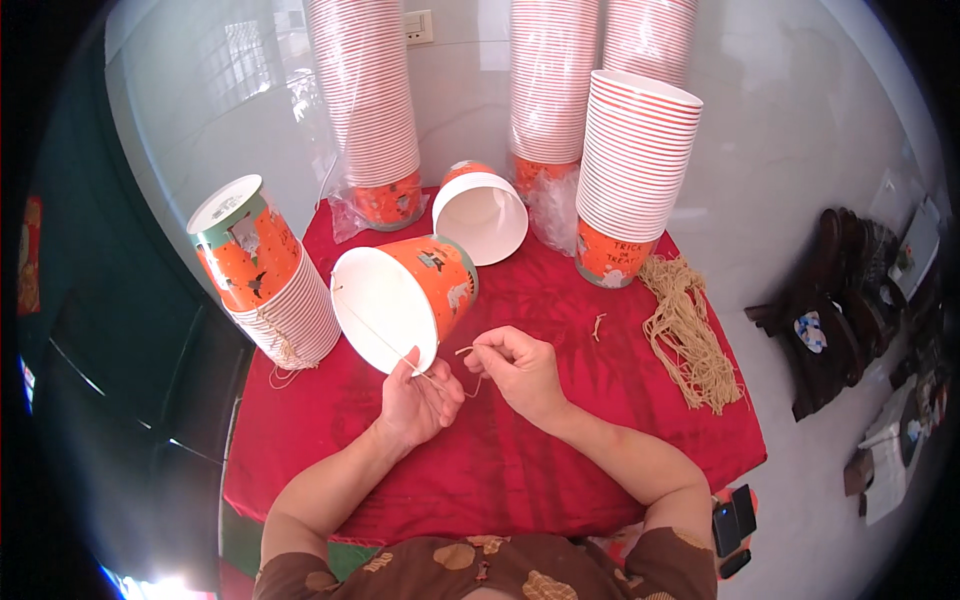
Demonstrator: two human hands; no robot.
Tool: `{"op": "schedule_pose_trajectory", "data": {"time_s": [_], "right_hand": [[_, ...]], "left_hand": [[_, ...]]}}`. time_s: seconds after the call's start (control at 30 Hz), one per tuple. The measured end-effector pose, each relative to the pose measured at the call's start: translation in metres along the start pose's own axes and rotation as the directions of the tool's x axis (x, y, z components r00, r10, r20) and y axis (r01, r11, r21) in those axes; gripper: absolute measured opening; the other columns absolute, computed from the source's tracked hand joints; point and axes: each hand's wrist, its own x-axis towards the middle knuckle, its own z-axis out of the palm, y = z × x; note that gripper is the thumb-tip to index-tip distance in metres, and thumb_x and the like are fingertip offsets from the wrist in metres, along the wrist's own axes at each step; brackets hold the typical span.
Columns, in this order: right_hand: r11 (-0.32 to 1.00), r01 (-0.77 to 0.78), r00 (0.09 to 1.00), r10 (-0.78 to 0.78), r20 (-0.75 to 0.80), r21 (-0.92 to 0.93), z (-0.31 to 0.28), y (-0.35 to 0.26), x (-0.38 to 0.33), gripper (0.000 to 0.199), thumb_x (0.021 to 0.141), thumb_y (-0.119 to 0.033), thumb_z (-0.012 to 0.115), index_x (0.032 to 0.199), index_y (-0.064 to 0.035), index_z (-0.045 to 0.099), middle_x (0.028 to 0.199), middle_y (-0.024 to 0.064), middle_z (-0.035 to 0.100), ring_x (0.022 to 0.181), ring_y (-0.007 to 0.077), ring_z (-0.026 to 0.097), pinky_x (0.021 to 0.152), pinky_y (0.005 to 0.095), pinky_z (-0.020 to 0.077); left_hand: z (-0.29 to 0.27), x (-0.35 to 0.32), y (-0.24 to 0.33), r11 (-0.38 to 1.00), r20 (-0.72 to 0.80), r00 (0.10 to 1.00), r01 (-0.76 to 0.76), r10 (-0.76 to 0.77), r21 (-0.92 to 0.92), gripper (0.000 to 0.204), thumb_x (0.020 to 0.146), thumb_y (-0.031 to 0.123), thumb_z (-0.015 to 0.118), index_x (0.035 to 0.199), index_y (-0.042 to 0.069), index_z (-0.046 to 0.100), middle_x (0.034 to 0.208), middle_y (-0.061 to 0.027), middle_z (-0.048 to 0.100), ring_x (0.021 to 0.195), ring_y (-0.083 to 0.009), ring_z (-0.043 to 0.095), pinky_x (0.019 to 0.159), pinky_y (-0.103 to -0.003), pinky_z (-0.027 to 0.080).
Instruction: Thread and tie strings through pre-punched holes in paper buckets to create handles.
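An orange paper bucket with a white inside (385,310) lies tilted in front of me, its open mouth facing left and toward me. A tan string (372,327) runs from the far side of its rim across the mouth to my hands. My left hand (420,402) is closed on the string just below the near rim. To its right, my right hand (515,372) pinches the string's loose end, and a short tip sticks out from the fingers. A small loop of string hangs between both hands.
A nested bucket stack with strings (265,275) stands upside down at left. Another stack (640,170) stands at right, beside a bundle of tan strings (688,335). One bucket (480,220) lies behind. Plastic-wrapped stacks (365,110) line the back of the red-covered table (560,470).
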Motion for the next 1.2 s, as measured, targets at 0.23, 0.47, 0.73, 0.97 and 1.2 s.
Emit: {"op": "schedule_pose_trajectory", "data": {"time_s": [0.23,0.47,0.73,0.97,1.2], "right_hand": [[0.988,0.123,0.992,-0.125,-0.011,-0.091,0.004,-0.004,-0.006,0.002,0.094,0.001,0.055,0.096,0.0016,0.056,0.079,0.0057,0.068,0.073,0.0096,0.067,0.062,0.0223,0.0534],[0.899,0.378,0.919,-0.394,-0.029,-0.222,0.004,-0.004,-0.008,0.008,0.087,0.004,0.061,0.091,-0.0001,0.056,0.072,0.0091,0.065,0.064,0.0144,0.067,0.055,0.0262,0.0522],[0.841,0.465,0.872,-0.489,-0.017,-0.277,0.004,-0.002,-0.008,0.011,0.084,0.005,0.063,0.089,-0.0010,0.055,0.068,0.0091,0.062,0.058,0.0173,0.065,0.049,0.0283,0.0498],[0.776,0.535,0.822,-0.569,-0.006,-0.333,0.003,0.000,-0.007,0.015,0.079,0.006,0.065,0.086,-0.0022,0.055,0.066,0.0097,0.060,0.056,0.0219,0.063,0.049,0.0317,0.0487],[0.730,0.584,0.783,-0.622,0.009,-0.355,0.003,0.000,-0.006,0.016,0.077,0.006,0.066,0.085,-0.0026,0.055,0.067,0.0098,0.059,0.056,0.0239,0.063,0.049,0.0334,0.0485]], "left_hand": [[0.006,-0.003,-0.004,1.000,0.097,0.995,0.016,-0.014,-0.020,0.065,0.099,0.056,0.026,0.076,0.006,0.059,0.072,-0.0235,0.066,0.047,-0.0297,0.060,0.037,-0.033,0.045],[0.012,-0.006,-0.007,0.997,0.131,0.990,0.058,-0.050,-0.052,0.068,0.099,0.057,0.022,0.075,0.005,0.059,0.073,-0.0255,0.066,0.047,-0.0305,0.060,0.035,-0.033,0.045],[0.020,-0.010,-0.012,0.995,0.154,0.985,0.086,-0.078,-0.045,0.070,0.100,0.058,0.020,0.076,0.005,0.060,0.074,-0.0269,0.066,0.048,-0.0316,0.061,0.036,-0.033,0.047],[0.011,-0.009,-0.013,0.987,0.265,0.957,0.143,-0.117,-0.079,0.071,0.099,0.059,0.022,0.080,0.003,0.061,0.082,-0.0293,0.067,0.057,-0.0332,0.064,0.045,-0.037,0.051],[0.012,-0.009,-0.015,0.986,0.279,0.954,0.140,-0.111,-0.086,0.072,0.099,0.059,0.021,0.081,0.003,0.062,0.083,-0.0295,0.067,0.058,-0.0329,0.064,0.046,-0.037,0.052]]}}
